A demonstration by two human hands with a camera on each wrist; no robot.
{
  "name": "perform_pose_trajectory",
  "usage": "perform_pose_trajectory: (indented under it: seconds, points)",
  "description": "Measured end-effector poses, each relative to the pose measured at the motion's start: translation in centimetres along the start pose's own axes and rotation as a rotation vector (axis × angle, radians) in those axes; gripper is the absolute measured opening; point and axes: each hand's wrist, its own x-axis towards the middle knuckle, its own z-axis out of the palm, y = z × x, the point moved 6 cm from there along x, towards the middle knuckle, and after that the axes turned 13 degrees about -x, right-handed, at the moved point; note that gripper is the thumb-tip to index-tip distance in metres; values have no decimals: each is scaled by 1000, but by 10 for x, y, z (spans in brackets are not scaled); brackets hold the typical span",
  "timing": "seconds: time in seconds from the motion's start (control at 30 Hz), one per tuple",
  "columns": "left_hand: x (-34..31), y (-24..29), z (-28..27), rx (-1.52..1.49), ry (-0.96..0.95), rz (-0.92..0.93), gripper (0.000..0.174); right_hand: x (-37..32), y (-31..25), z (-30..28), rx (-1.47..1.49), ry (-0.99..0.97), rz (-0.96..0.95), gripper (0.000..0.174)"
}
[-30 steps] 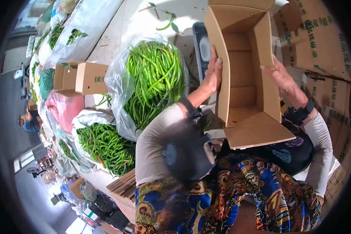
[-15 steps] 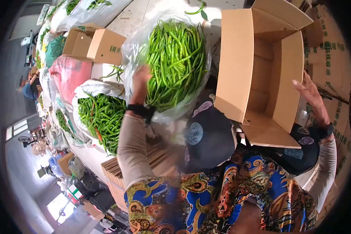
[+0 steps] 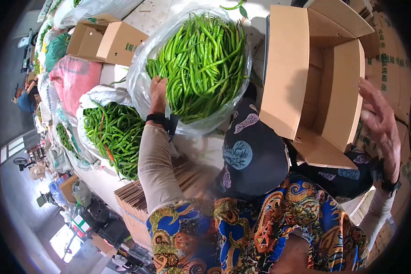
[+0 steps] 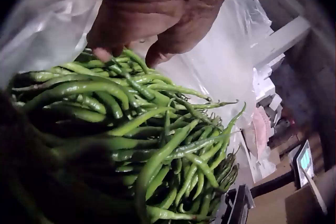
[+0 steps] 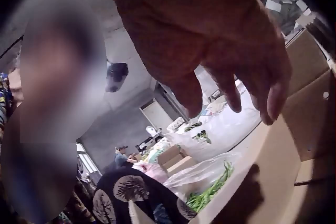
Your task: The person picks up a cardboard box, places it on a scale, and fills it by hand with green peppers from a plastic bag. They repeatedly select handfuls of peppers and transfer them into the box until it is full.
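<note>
A large clear plastic bag of long green chili peppers lies in front, left of centre. My left hand is at the pile's left edge, inside the bag mouth. In the left wrist view, its bent fingertips and thumb reach down to the peppers with a gap between them. An upright-mouthed cardboard box with its flaps spread leans over my right thigh. Along its right wall, my right hand has loosely extended fingers, with fingertips right at the rim; the right wrist view shows them spread over the box edge.
Another open carton stands behind the bag to the left. Below it are a pink sack and a white sack of green peppers. Flattened cardboard is stacked at my left; printed cartons line the right side.
My left hand has left the box and gone across to the peppers. The box now sits farther right in view and is turned, with my right hand still beside its right wall.
</note>
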Motion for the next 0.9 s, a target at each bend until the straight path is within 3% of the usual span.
perform_pose_trajectory:
  seconds: [0.03, 0.1, 0.13, 0.23, 0.27, 0.3, 0.37, 0.4, 0.43, 0.5, 0.53, 0.57, 0.63, 0.67, 0.7, 0.77, 0.8, 0.83, 0.9]
  points:
    - [-4, 0, 5, 0, -2, -5, 47, -4, -13, 1, -2, -4, 4, 69]
    - [-16, 12, 1, 396, 227, 112, 42, -11, -41, 6, -118, -19, -108, 66]
    - [-24, 13, -3, 296, 311, 102, 38, -14, -45, 10, -115, -23, -109, 66]
    - [26, -46, -74, 395, 268, -49, 35, -21, -44, 24, -97, -28, -91, 61]
    - [-10, -14, -61, 259, 425, 78, 29, -23, -38, 32, 26, -31, -133, 59]
    - [2, -29, -76, 261, 427, 74, 29, -23, -35, 36, 150, -35, -176, 57]
    - [46, -80, -106, 363, 213, 49, 30, -14, -51, 34, 37, -87, -101, 57]
    - [23, -47, -86, 484, 288, 99, 32, -9, -56, 37, 33, -144, -129, 57]
    - [24, -51, -83, 486, 286, 94, 32, -6, -62, 41, 26, -201, -156, 57]
    - [30, -47, -56, 408, 4, 317, 36, -1, -72, 46, 32, -225, -87, 58]
    - [39, -50, -56, 518, 44, 138, 36, 1, -73, 49, 41, -247, -27, 59]
    - [36, -47, -52, 518, 42, 135, 36, 4, -72, 51, 40, -250, -24, 59]
    - [25, -31, -34, 632, -45, 531, 24, 6, -69, 56, 29, -300, -75, 60]
    - [37, -34, -36, 278, 20, 604, 31, 7, -67, 58, 29, -300, -69, 60]
    - [41, -30, -37, 277, 15, 603, 31, 7, -64, 59, 76, -297, -29, 61]
    - [51, -37, -40, 555, -93, 316, 27, 8, -59, 60, 129, -299, 13, 61]
    - [38, -25, -23, 1333, -295, 736, 22, 9, -57, 58, 95, -297, 3, 61]
    - [53, -40, -36, 1335, -300, 735, 22, 10, -55, 57, 61, -294, -8, 61]
    - [106, -89, -88, 684, 48, 208, 13, 12, -55, 55, 52, -264, -12, 61]
